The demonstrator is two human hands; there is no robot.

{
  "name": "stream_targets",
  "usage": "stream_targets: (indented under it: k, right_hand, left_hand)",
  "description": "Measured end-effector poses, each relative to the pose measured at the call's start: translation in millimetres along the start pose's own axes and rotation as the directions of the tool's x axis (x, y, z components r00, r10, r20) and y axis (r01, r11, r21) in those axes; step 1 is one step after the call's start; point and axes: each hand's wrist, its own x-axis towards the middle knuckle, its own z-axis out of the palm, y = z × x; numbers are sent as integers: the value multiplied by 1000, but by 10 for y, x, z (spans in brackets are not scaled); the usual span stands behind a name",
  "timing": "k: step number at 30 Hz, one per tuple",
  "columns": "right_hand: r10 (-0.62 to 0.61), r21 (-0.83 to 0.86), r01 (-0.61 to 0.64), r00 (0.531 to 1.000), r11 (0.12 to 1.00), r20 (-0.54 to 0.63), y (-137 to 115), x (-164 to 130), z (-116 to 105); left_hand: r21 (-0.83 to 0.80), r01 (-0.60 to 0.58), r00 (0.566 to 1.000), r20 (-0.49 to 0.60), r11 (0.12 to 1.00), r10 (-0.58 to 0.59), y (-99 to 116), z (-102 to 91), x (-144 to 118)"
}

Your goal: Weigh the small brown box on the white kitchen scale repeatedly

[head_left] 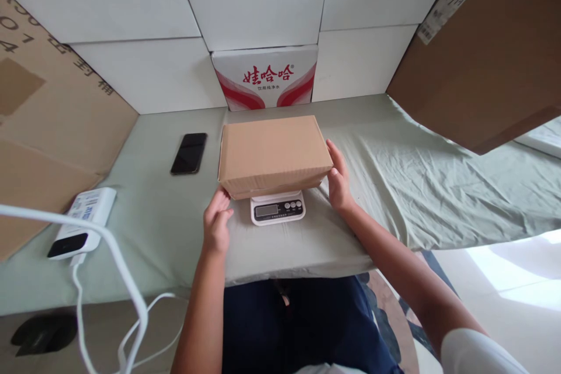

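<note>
Resting a cardboard box (pixel 274 153) on a small kitchen scale (pixel 277 208) goes best, I judge, when the box sits centred and level on the platform and both hands let go entirely, so that nothing but the box bears on it. Here the box lies across the scale near the middle of the surface (pixel 166 228), which is draped in a pale green cloth, and it overhangs the scale on every side but the near one. The right hand (pixel 339 181) lies flat against the box's right end, fingers straight, touching rather than clamped. The left hand (pixel 216 217) sits at the near left corner of the box, fingers loosely curled just under its lower edge; whether they bear any of its weight cannot be told. Any such touch would spoil the reading, so both should come clear before the display is read.

Most of the scale is hidden under the box; only its front strip with display and buttons shows, and the display is too small to read. Whether the box sits square on the platform cannot be seen. A black phone (pixel 189 153) lies toward the far left of the surface, and a white power bank (pixel 83 223) with a cable sits at the near left edge.
</note>
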Motion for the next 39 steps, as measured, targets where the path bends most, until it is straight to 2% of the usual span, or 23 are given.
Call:
stream_targets:
  k: [5,9,13,15,19,24,33,39]
  right_hand:
    - [-66,-23,66,998,998,18,-79,-6,32]
    - [-101,9,102,995,995,-7,-185,114,51]
    - [-164,0,164,986,986,-28,-283,457,102]
    - [-199,-10,198,979,980,-38,-245,675,166]
    - [-193,-7,193,980,981,-49,72,987,339]
    - [-76,19,77,996,997,-40,454,1012,441]
    - [4,3,-4,1000,1000,0,474,981,437]
    - [112,79,-112,994,991,7,570,1031,407]
  left_hand:
    - [1,-5,1000,-5,1000,5,-11,14,6]
    - [-6,-81,996,24,997,81,177,89,115]
    - [-69,-215,966,135,974,222,469,241,531]
    - [-95,-266,942,185,959,280,506,343,828]
    - [-107,-255,952,148,961,269,259,522,1301]
    - [-97,-172,970,157,980,186,-118,554,1439]
    - [-123,-83,991,96,989,95,-341,562,1531]
    - [-129,-40,997,66,991,49,-344,474,1578]
